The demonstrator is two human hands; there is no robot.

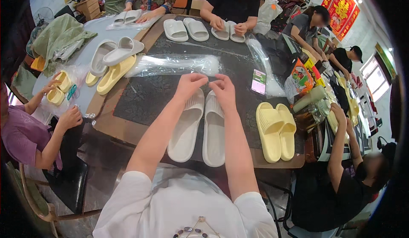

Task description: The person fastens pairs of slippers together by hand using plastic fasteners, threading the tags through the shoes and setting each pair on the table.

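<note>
A pair of white slippers, the left slipper point(182, 140) and the right slipper point(214, 142), lies side by side in front of me, toes pointing away. My left hand point(191, 85) is above the toe of the left one, fingertips pinched together. Mirroring it, my right hand point(223, 91) hovers over the right slipper's toe, thumb and fingers drawn close. The two sets of fingertips nearly meet; whatever may be between them is too small to make out. Just beyond them lies a stack of clear plastic bags point(170, 65).
Yellow slippers point(271, 137) lie to my right, near a phone point(258, 82) and a glass jar point(317, 112). White slippers point(123, 51) rest on yellow ones at left. Across the dark table mat point(147, 97), a co-worker handles white slippers point(221, 32). Other people work on both sides.
</note>
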